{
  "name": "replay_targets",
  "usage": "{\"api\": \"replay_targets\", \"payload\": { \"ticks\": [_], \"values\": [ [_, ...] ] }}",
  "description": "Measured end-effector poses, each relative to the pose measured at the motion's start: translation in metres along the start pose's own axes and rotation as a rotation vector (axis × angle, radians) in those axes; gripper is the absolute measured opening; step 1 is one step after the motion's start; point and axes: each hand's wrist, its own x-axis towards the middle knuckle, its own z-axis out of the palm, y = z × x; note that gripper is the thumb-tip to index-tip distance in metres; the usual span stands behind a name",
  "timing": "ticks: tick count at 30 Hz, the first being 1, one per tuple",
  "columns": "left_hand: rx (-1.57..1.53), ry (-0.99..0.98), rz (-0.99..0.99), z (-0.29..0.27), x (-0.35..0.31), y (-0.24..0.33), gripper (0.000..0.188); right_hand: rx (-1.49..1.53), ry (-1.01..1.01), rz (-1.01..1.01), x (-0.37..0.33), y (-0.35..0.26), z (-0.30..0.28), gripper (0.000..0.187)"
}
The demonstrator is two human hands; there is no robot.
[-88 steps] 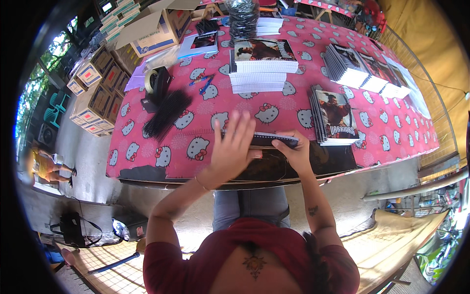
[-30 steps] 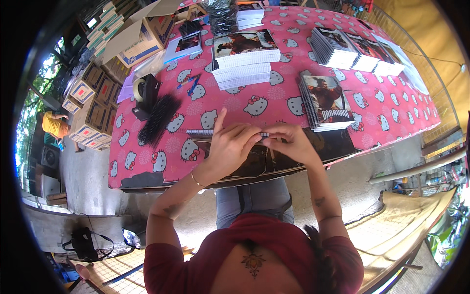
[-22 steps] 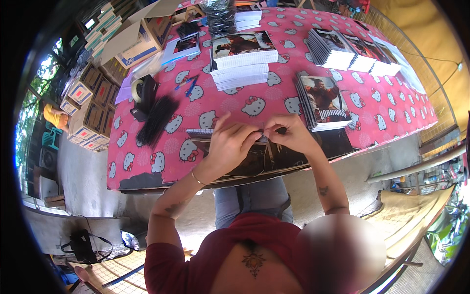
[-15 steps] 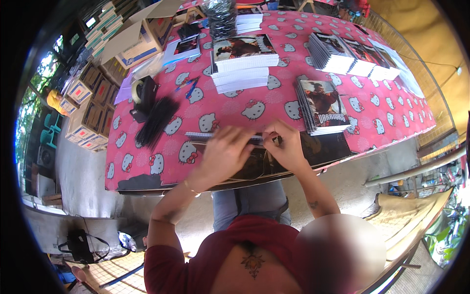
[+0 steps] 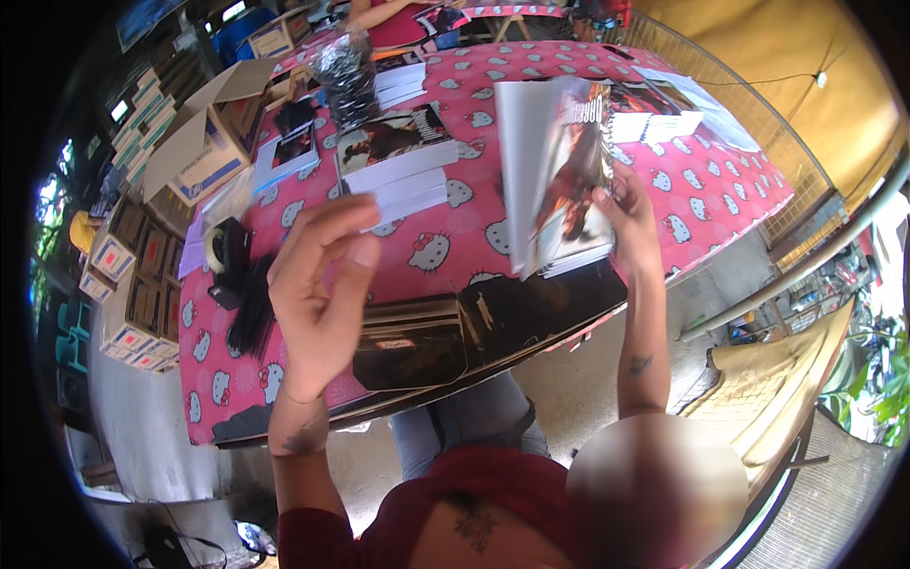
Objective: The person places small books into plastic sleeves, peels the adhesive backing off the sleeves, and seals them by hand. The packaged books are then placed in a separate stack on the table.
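My right hand (image 5: 633,216) grips the right edge of a spiral-bound notebook (image 5: 576,180) with an illustrated cover. The notebook is tilted upright, and white pages fan out at its left side. Below it, the white page edges of the stack of notebooks (image 5: 580,260) show. My left hand (image 5: 327,294) is raised over the table's left part, empty, with fingers curved and thumb apart. Flat dark cardboard pieces (image 5: 412,343) lie at the near edge between my arms. A bundle of thin black binding coils (image 5: 252,308) lies just left of my left hand.
A tape dispenser (image 5: 227,258) stands at the left on the pink patterned tablecloth (image 5: 431,248). Notebook stacks (image 5: 403,152) sit mid-table, with more stacks (image 5: 649,123) at right. A black-wrapped bundle (image 5: 343,81) and an open carton (image 5: 213,142) are farther back. Across the table is another person (image 5: 391,33).
Both hands have parted from the thin notebook at the near edge. My right hand has moved up and right and now holds a notebook; my left has moved left. The view has shifted.
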Motion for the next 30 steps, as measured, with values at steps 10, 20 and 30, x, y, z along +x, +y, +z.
{"api": "replay_targets", "payload": {
  "ticks": [10, 20, 30],
  "values": [
    [0.515, -0.062, -0.025, -0.004, 0.032, -0.127, 0.022, -1.145, -0.092, 0.163, 0.058, 0.121, -0.126, 0.06],
    [0.962, -0.262, 0.413, 0.021, 0.059, -0.262, 0.032, -0.965, -0.01, -0.19, 0.015, 0.069, -0.047, 0.051],
    [0.579, -0.228, 0.237, -0.014, 0.012, -0.031, 0.016, 0.015, -0.445, 0.047, -0.083, 0.069, 0.102, 0.051]
  ]
}}
